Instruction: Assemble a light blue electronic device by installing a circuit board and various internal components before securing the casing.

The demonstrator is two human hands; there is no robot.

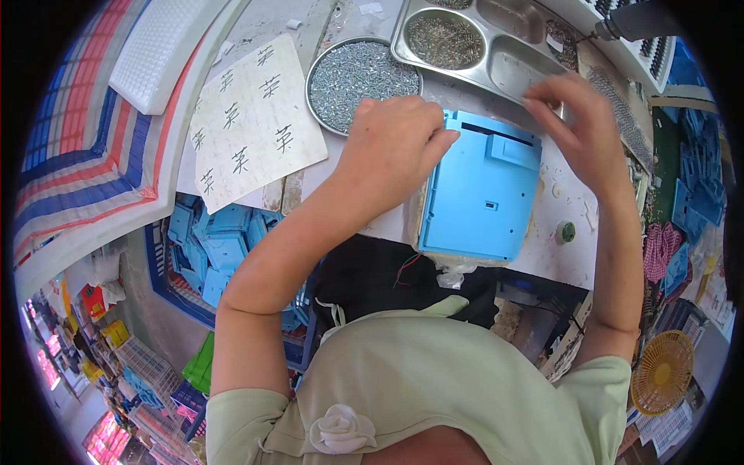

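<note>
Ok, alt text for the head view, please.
A person's left hand is at the upper left corner of a light-blue panel, the right hand near its upper right corner. Beyond lie a round dish of small metal parts and a metal tray.

The table (575,260) carries 1 paper (252,132), 1 dish (308,87), 1 tray (511,74), 1 green cap (566,231) and 1 beige base (471,261) under 1 blue panel (477,194).

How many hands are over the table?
2: the left hand is by the blue panel's upper left edge; the right hand is near its upper right corner.
</note>
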